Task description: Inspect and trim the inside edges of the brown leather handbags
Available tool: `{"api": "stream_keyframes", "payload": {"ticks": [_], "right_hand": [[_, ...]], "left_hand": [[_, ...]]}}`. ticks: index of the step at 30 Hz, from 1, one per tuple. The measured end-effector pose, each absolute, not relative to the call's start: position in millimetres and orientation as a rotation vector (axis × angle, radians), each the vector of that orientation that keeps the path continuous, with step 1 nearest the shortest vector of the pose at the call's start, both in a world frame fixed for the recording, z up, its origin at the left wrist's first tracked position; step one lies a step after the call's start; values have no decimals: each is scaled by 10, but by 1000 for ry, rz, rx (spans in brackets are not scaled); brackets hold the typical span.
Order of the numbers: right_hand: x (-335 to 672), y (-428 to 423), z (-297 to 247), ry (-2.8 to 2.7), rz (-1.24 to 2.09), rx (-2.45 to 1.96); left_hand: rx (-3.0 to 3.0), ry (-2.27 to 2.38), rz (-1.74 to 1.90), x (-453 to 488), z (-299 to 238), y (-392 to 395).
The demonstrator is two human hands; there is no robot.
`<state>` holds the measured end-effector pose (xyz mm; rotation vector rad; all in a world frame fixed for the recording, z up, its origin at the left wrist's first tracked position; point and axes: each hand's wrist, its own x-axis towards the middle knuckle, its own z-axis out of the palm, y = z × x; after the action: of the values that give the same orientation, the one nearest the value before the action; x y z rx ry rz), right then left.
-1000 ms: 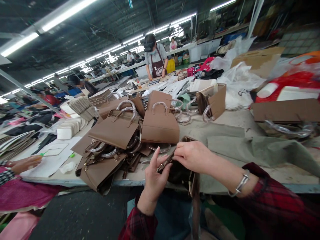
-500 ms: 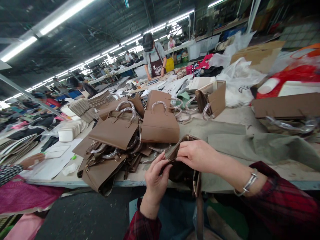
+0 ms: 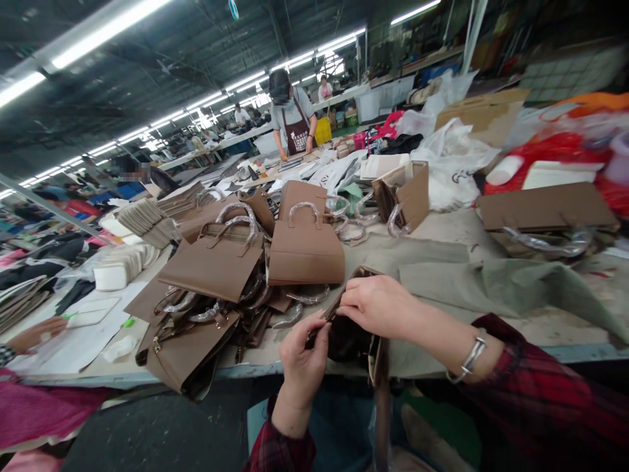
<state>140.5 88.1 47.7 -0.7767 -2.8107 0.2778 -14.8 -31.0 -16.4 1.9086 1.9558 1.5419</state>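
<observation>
My left hand point(image 3: 302, 357) and my right hand point(image 3: 381, 305) both pinch the top edge of a brown leather handbag point(image 3: 354, 331) held at the near edge of the table. Its dark opening faces up between my hands and a strap hangs down below it. The left fingers are closed on the bag's left rim. The right fingers are curled over the rim from the right. Just beyond lies a pile of finished brown handbags point(image 3: 230, 269) with plastic-wrapped handles.
A grey-green cloth point(image 3: 496, 288) covers the table on the right. Cardboard boxes point(image 3: 545, 206), white and red plastic bags sit further right. Another person's hand point(image 3: 34, 334) rests on white sheets at the left. A person in an apron point(image 3: 292, 121) stands at the far end.
My left hand's fingers, stretched out a second ago, have closed onto the bag's rim. The bag's edge sits slightly higher. The other person's hand at the left has drawn back.
</observation>
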Motion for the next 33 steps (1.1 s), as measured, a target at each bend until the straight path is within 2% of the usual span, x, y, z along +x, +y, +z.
{"api": "stream_keyframes", "payload": {"ticks": [6, 9, 15, 33], "right_hand": [[1369, 860, 509, -2807, 249, -840], [1361, 859, 510, -2799, 258, -855], [1349, 881, 468, -2770, 251, -845], [1566, 1033, 501, -2696, 150, -907]], "left_hand": [[1642, 1989, 1600, -102, -206, -285], [1532, 2034, 1512, -106, -199, -256], [1705, 2024, 1390, -113, -111, -197], [1812, 2096, 1461, -45, -136, -202]]}}
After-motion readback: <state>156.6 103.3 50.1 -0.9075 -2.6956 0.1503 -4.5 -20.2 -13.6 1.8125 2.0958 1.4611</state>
